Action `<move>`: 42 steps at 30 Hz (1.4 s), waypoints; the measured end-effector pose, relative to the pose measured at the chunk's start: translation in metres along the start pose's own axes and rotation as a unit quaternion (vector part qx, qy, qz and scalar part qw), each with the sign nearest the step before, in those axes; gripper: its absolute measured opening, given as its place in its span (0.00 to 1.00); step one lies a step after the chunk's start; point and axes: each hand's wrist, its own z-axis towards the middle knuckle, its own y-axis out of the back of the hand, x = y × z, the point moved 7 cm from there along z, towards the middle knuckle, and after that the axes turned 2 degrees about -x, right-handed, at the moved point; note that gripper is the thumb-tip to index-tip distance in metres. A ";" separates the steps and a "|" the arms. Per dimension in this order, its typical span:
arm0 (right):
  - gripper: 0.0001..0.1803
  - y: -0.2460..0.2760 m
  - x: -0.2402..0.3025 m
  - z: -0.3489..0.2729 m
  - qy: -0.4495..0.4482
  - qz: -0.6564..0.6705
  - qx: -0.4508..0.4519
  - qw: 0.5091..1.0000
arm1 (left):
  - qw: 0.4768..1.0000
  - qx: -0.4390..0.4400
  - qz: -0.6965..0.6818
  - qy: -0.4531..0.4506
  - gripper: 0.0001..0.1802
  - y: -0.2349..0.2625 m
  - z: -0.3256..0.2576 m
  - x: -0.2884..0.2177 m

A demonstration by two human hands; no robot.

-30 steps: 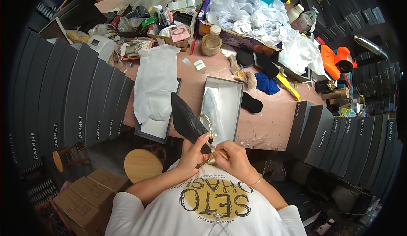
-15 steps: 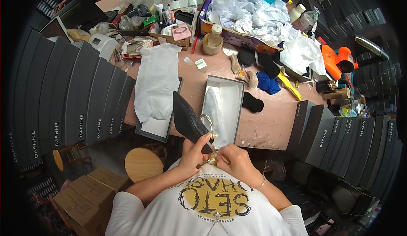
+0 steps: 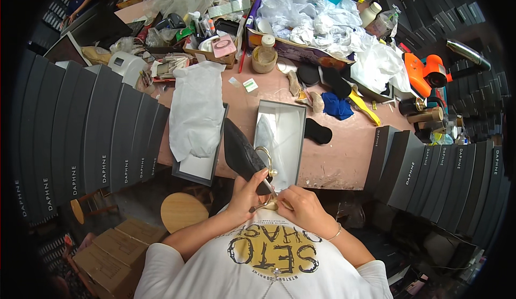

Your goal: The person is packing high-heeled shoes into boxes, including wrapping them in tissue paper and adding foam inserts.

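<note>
A black pointed shoe (image 3: 240, 151) is in my left hand (image 3: 243, 198), its toe tilted away toward the far left. My left fingers wrap round its heel end. Beside its opening stands a curved gold piece (image 3: 267, 158) with a small ball at its end. My right hand (image 3: 302, 207) is closed in a pinch by a thin gold-coloured strap (image 3: 272, 205) at the shoe's back; its fingertips are partly hidden. Just beyond the hands lies an open shoebox (image 3: 296, 117) with a whitish wrapped item (image 3: 263, 133) inside.
White tissue paper (image 3: 194, 113) covers part of a grey box piece (image 3: 201, 178). Dark shoeboxes (image 3: 88, 132) line the left, with more (image 3: 411, 164) at right. Behind are a glue jar (image 3: 264, 58), a yellow-handled brush (image 3: 365, 110), crumpled paper (image 3: 312, 17) and an orange tool (image 3: 418, 76).
The view has shifted slightly, and the shoe's toe sits a little further right and nearer. Both hands keep their hold. A person at the far upper left shows more fully.
</note>
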 end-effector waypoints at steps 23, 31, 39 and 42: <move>0.16 0.052 -0.147 0.021 -0.137 0.018 -0.120 0.983 | 0.987 -0.056 0.054 -0.137 0.21 0.051 0.026 -0.074; 0.33 -0.115 -0.158 0.039 -0.224 -0.101 0.078 0.966 | 0.889 -0.225 0.244 -0.314 0.39 0.166 0.038 -0.135; 0.13 -0.057 -0.101 0.042 -0.115 -0.048 -0.064 0.990 | 0.903 0.001 0.348 -0.250 0.55 0.082 0.037 -0.067; 0.13 -0.042 -0.020 0.043 0.056 -0.136 0.011 0.989 | 0.977 0.059 0.137 -0.152 0.43 0.063 0.063 -0.048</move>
